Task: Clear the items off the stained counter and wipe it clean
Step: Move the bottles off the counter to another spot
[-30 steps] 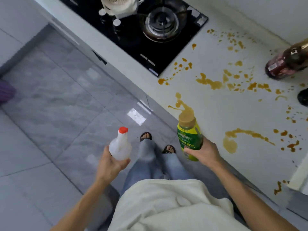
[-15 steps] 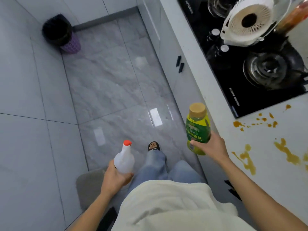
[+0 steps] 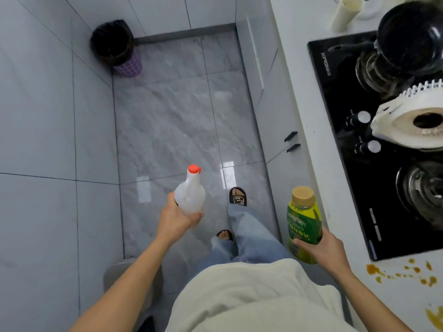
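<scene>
Bottles in both hands, carried upright over the floor: white bottle (image 3: 190, 197) gripped low by left hand (image 3: 176, 218); green bottle (image 3: 303, 224) gripped near base by right hand (image 3: 322, 245), beside stained worktop (image 3: 395, 288). Probably rigid, smooth, slippery; best held mid-body.

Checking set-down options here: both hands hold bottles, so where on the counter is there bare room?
Bare white counter runs as a strip between the cooktop and the front edge, and beyond the cooktop beside the cream cylinder. The cooktop is crowded by a black pot and a white fan. Nearer, orange stains cover the surface.
</scene>
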